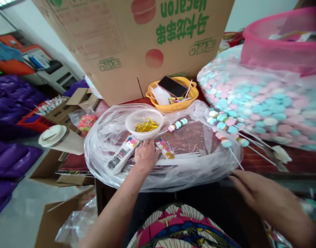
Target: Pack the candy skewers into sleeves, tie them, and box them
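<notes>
My left hand reaches forward with fingers out to the near side of a translucent white bowl holding gold twist ties. Printed packaging strips lie left of it; more printed strips lie by its thumb. White sticks lie to its right. My right hand, blurred, is at the table's front edge with fingers apart and nothing visible in them. Beyond it, several marshmallow skewers lie heaped, one stick ending close to its fingertips. A single marshmallow skewer rests right of the bowl.
Clear plastic sheeting covers the table. Behind stand a large cardboard box and a yellow basket with a phone. A large bag of marshmallows and pink basket stand right. A lidded cup stands left.
</notes>
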`<state>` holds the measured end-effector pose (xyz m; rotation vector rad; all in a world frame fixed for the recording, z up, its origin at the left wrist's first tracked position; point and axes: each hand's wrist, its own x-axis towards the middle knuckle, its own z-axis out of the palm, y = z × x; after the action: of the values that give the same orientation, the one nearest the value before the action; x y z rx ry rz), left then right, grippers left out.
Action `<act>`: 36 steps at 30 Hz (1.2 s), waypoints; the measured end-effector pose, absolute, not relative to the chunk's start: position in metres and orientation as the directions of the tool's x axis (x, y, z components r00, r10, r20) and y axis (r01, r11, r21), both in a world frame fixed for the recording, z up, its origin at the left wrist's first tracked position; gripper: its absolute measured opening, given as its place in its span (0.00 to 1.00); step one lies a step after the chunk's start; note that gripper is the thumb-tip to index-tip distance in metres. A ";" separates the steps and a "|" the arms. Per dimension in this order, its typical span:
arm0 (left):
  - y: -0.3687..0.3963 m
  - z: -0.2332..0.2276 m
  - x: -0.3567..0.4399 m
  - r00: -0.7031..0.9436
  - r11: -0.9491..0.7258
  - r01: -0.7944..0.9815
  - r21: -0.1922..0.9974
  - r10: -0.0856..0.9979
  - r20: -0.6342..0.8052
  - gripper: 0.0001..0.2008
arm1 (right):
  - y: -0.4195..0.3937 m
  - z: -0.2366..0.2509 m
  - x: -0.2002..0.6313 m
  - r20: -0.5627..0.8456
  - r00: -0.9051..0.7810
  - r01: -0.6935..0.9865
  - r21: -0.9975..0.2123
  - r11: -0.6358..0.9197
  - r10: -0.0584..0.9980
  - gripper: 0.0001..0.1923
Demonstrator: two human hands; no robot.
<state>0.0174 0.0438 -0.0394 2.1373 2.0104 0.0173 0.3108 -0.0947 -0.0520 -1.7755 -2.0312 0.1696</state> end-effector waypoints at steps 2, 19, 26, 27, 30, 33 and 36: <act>0.047 -0.044 0.012 0.050 -0.011 0.973 0.230 0.985 -0.163 0.16 | -0.059 -0.055 0.277 0.265 -0.198 0.898 -0.337 0.283 0.944 0.16; 0.041 -0.070 -0.006 0.216 -0.246 0.886 0.393 0.969 0.120 0.08 | 0.018 -0.066 0.214 0.388 -0.084 0.723 -0.611 0.324 0.918 0.12; 0.042 -0.035 0.011 0.506 -0.558 0.612 0.560 0.821 0.265 0.10 | 0.021 -0.041 0.199 0.324 -0.205 0.551 -0.742 0.382 0.924 0.13; 0.044 -0.031 0.014 0.499 -0.531 0.599 0.599 0.833 0.240 0.09 | 0.021 -0.042 0.196 0.291 -0.196 0.538 -0.767 0.350 0.937 0.11; 0.047 -0.029 0.021 0.366 -0.293 0.620 0.728 0.928 0.062 0.10 | 0.023 -0.050 0.192 0.146 -0.082 0.497 -0.851 0.167 0.986 0.16; 0.047 -0.035 0.025 0.329 -0.091 0.525 0.846 0.939 -0.103 0.06 | 0.023 -0.053 0.201 0.024 -0.025 0.391 -0.920 0.032 0.999 0.15; 0.049 -0.035 0.025 0.430 -0.028 0.374 0.927 0.891 -0.147 0.08 | 0.022 -0.046 0.212 -0.018 -0.119 0.281 -0.959 0.016 0.993 0.13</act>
<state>0.0252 0.0489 -0.0352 1.6133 1.1317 0.6043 0.2122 0.0222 -0.0462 -1.3591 -1.5106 1.1507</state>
